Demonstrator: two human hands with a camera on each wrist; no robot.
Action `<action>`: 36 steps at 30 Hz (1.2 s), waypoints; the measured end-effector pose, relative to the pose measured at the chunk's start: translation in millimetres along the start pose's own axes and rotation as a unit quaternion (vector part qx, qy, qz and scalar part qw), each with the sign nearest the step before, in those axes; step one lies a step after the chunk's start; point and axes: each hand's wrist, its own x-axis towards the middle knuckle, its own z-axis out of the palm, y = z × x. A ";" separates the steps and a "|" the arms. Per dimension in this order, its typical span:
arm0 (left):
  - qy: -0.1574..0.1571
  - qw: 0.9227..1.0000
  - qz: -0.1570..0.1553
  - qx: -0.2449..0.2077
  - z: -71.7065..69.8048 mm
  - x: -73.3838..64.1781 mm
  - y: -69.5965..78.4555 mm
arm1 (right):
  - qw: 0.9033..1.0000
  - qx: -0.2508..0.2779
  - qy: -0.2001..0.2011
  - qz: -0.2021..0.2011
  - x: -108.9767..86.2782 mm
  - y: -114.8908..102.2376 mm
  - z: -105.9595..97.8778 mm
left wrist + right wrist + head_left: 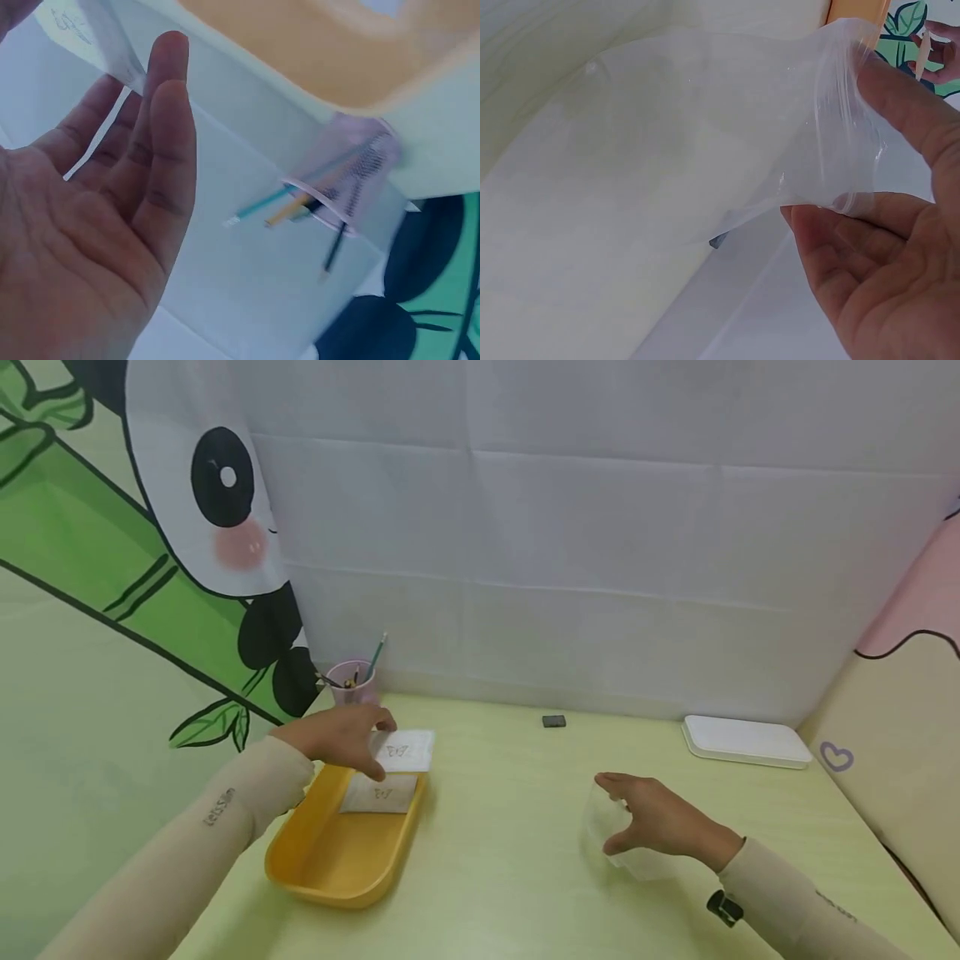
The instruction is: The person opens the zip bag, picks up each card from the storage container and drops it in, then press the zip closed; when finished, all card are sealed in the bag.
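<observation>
My left hand [341,737] holds a white packet [414,750] with a small butterfly-like print by its edges, between thumb and fingers. The packet is over the far end of a yellow tray [337,860]. A similar packet [381,794] lies inside that tray at its far end. Off to the right, above the table, my right hand [660,817] grips a clear, thin plastic bag [705,135]. Thumb and fingers are spread apart at one end of the bag, as the right wrist view shows, and the film hangs loosely away from them.
Behind the tray stands a pink mesh cup [354,683] with pencils. A small dark block [554,721] lies near the table's back edge. At the back right is a flat white case [746,742]. White sheeting [570,543] covers the wall behind.
</observation>
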 end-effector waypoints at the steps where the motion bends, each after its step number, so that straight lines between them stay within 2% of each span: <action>1: 0.002 1.000 0.011 0.010 0.1 1.4 6.3 | 1.000 0.000 0.000 0.002 0.3 0.2 0.3; 5: 0.011 0.997 0.053 0.051 5.6 9.1 32.6 | 1.000 -0.003 0.000 0.006 1.1 1.2 1.5; 7: 0.018 0.995 0.062 0.071 9.8 12.5 46.7 | 1.000 -0.006 0.001 0.005 1.4 1.5 1.7; 12: 0.032 0.992 0.047 0.112 18.6 17.4 82.7 | 1.000 -0.009 0.003 0.006 2.1 0.9 0.8; 16: 0.046 0.992 0.037 0.112 24.9 20.5 104.9 | 1.000 -0.006 0.004 0.011 2.1 -0.6 0.3; 24: 0.059 0.992 0.054 0.098 39.1 32.2 132.9 | 1.000 0.001 0.002 0.015 2.9 -1.8 1.2; 36: 0.055 0.992 0.077 0.081 63.4 48.5 161.8 | 1.000 0.000 0.005 0.011 6.0 -3.0 2.4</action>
